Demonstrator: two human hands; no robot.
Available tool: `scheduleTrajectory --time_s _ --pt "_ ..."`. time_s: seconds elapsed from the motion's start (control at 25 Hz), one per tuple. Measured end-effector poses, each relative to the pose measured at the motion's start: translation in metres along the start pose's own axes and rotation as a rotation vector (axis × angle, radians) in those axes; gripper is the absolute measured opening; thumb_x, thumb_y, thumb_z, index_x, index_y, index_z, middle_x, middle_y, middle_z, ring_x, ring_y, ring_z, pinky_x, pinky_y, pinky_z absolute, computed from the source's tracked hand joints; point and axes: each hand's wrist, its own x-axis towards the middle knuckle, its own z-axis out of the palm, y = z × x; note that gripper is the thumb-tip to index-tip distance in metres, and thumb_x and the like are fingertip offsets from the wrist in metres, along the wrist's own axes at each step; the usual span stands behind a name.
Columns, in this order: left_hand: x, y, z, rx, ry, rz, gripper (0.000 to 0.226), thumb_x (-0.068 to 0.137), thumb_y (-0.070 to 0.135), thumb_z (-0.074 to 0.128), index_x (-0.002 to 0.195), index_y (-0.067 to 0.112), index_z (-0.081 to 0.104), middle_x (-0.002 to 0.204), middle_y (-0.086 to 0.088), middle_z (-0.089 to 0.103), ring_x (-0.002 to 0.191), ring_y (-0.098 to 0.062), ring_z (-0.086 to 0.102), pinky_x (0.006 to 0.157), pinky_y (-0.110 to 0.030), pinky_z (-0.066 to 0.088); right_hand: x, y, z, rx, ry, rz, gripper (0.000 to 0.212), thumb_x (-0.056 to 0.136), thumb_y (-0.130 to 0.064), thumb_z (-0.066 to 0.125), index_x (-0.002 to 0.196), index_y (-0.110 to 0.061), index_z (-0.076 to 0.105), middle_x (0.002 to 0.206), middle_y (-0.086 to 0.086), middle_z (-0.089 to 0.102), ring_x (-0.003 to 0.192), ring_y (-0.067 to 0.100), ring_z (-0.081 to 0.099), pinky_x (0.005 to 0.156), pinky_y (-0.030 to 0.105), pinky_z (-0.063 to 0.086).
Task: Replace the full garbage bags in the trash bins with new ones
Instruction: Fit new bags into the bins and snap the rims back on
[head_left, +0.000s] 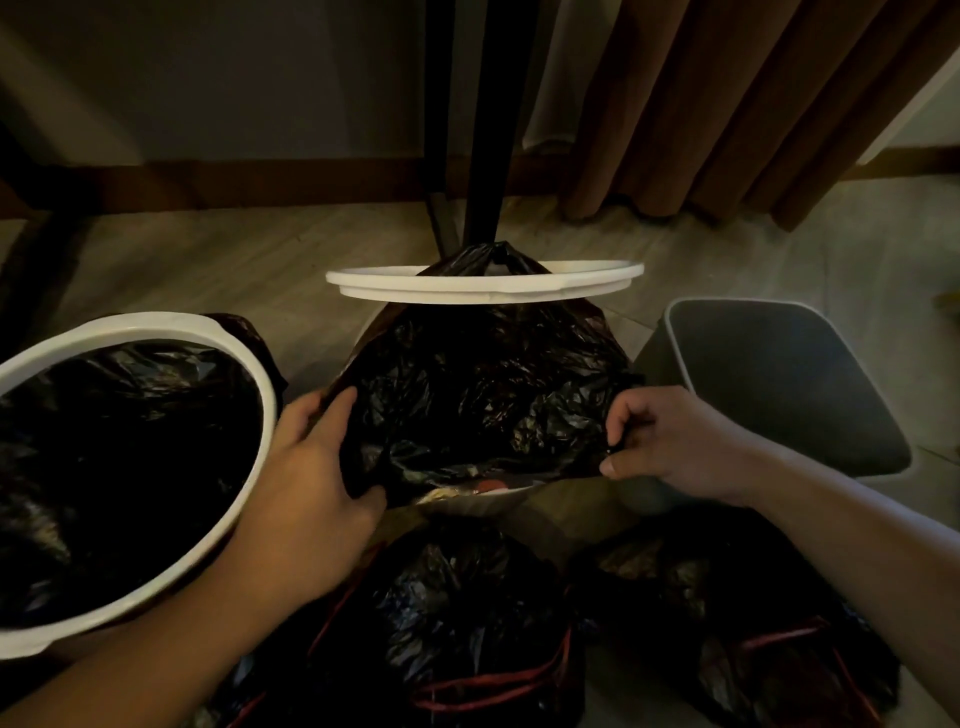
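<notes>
Black plastic was caught at both ends: the left hand (311, 467) had fingers and thumb curled round the left edge of the garbage bag (483, 395), and the right hand (675, 447) pinched its right edge between thumb and bent fingers. The held edge ran left to right between them, and the bag's body rose away to the far side, where a loose white ring (415, 286) circled its gathered tip. Whether a bin stood under it could not be told. A white-rimmed lined bin (244, 358) sat just left of the left hand. The unlined grey bin (789, 395) stood just right of the right hand, so that hand seemed nearer for any move there. Two tied drawstring bags (457, 613) lay nearest.
</notes>
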Motion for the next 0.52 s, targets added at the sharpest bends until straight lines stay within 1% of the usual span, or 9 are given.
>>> scheduleTrajectory --time_s 0.08,0.12,0.16,0.24,0.28,0.36,0.44,0.48,0.52 --pt "-0.005 -0.003 0.009 -0.029 -0.007 -0.012 0.104 0.079 0.016 0.084 0.164 0.029 0.026 0.156 0.005 0.028 0.133 -0.024 0.05 0.117 -0.021 0.034 0.005 0.0 0.008 -0.054 0.048 0.006 0.028 0.075 -0.012 0.092 0.078 -0.027 0.068 0.072 0.006 0.071 0.069 0.03 0.067 0.07 0.041 0.057" --pt "-0.006 -0.005 0.013 -0.044 -0.005 -0.014 0.106 0.08 0.016 0.084 0.165 0.032 0.023 0.155 0.006 0.027 0.128 -0.028 0.054 0.116 -0.031 0.042 0.007 0.001 0.011 -0.069 0.084 -0.001 0.029 0.075 -0.013 0.092 0.076 -0.027 0.067 0.071 0.005 0.07 0.068 0.029 0.067 0.071 0.042 0.057" --pt "-0.007 -0.007 0.016 -0.051 0.005 -0.007 0.108 0.081 0.016 0.084 0.165 0.035 0.02 0.155 0.005 0.027 0.126 -0.03 0.056 0.113 -0.036 0.046 0.009 0.002 0.013 -0.095 0.113 -0.004 0.031 0.074 -0.015 0.093 0.074 -0.028 0.065 0.069 0.0 0.069 0.066 0.024 0.065 0.069 0.042 0.056" --pt "-0.008 -0.011 0.019 -0.036 0.035 0.038 0.109 0.081 0.014 0.084 0.164 0.038 0.016 0.154 0.002 0.028 0.13 -0.029 0.053 0.111 -0.036 0.047 0.013 0.006 0.014 -0.196 0.151 0.011 0.032 0.073 -0.021 0.093 0.075 -0.034 0.064 0.07 -0.01 0.069 0.066 0.011 0.065 0.07 0.036 0.056" --pt "-0.008 -0.014 0.019 -0.027 0.04 0.049 0.109 0.082 0.013 0.084 0.164 0.038 0.017 0.153 0.0 0.03 0.132 -0.029 0.052 0.111 -0.036 0.046 0.014 0.007 0.014 -0.23 0.158 0.03 0.032 0.074 -0.023 0.093 0.076 -0.037 0.065 0.074 -0.014 0.071 0.069 0.008 0.067 0.071 0.036 0.058" --pt "-0.006 -0.017 0.018 -0.045 0.048 0.015 0.108 0.081 0.015 0.086 0.165 0.034 0.021 0.151 -0.003 0.034 0.135 -0.024 0.047 0.112 -0.03 0.041 0.014 0.012 0.014 -0.203 0.146 0.076 0.031 0.075 -0.023 0.092 0.08 -0.041 0.067 0.082 -0.015 0.075 0.076 0.008 0.072 0.078 0.039 0.061" --pt "0.0 -0.014 0.015 -0.086 0.063 -0.035 0.103 0.079 0.024 0.088 0.163 0.031 0.029 0.145 -0.005 0.042 0.133 -0.014 0.041 0.11 -0.021 0.034 0.013 0.014 0.012 -0.146 0.121 0.097 0.027 0.078 -0.02 0.089 0.082 -0.041 0.073 0.089 -0.012 0.076 0.082 0.008 0.073 0.084 0.042 0.062" --pt "0.003 -0.009 0.013 -0.101 0.064 -0.054 0.099 0.079 0.029 0.088 0.161 0.032 0.034 0.142 -0.004 0.046 0.132 -0.01 0.04 0.108 -0.019 0.032 0.013 0.015 0.009 -0.133 0.139 0.088 0.024 0.081 -0.017 0.085 0.082 -0.04 0.075 0.091 -0.011 0.075 0.086 0.009 0.073 0.087 0.044 0.061" --pt "0.007 -0.005 0.01 -0.114 0.062 -0.069 0.093 0.08 0.031 0.085 0.16 0.032 0.037 0.142 -0.004 0.048 0.133 -0.009 0.038 0.108 -0.018 0.03 0.015 0.016 0.005 -0.127 0.209 0.067 0.022 0.082 -0.017 0.08 0.079 -0.038 0.077 0.092 -0.012 0.073 0.09 0.01 0.07 0.09 0.045 0.059"
